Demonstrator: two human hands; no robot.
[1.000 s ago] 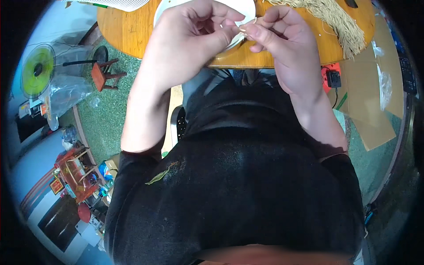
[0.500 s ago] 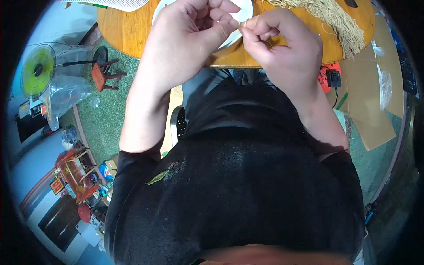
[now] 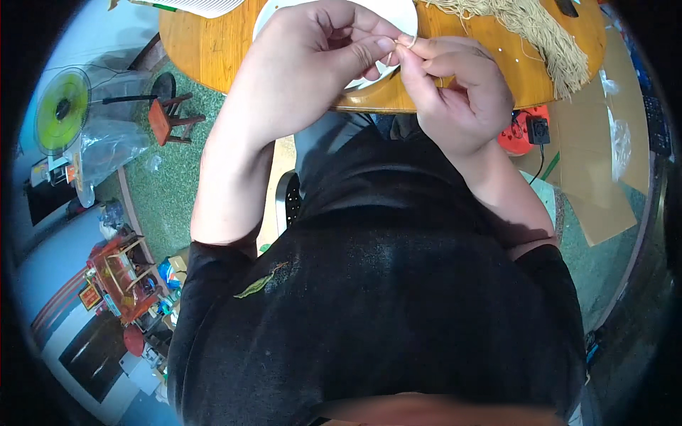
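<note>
Both hands meet over the front part of a round wooden table point(image 3: 206, 53). My left hand point(image 3: 291, 82) is closed in a pinch, thumb against forefinger, on a thin cream string point(image 3: 413, 42). The fingertips of my right hand point(image 3: 465, 96) touch those of the left and pinch the same string. Part of it curves around the right forefinger, and a short end hangs below the pinch. Behind the hands lies a white plate point(image 3: 398, 10), mostly covered by my left hand. A thick bundle of cream strings point(image 3: 536, 35) rests on the table to the right.
A ribbed white object point(image 3: 202, 6) lies at the table's far left. On the floor are a green fan point(image 3: 62, 106), a small wooden stool point(image 3: 169, 121), a red power strip with a black plug point(image 3: 538, 129) and flattened cardboard point(image 3: 586, 142). A dry leaf point(image 3: 254, 287) clings to my black shirt.
Both hands have shifted slightly right and nearer to me. The right fingers have turned and straightened toward the left, and the string now curves around the right forefinger near its tip.
</note>
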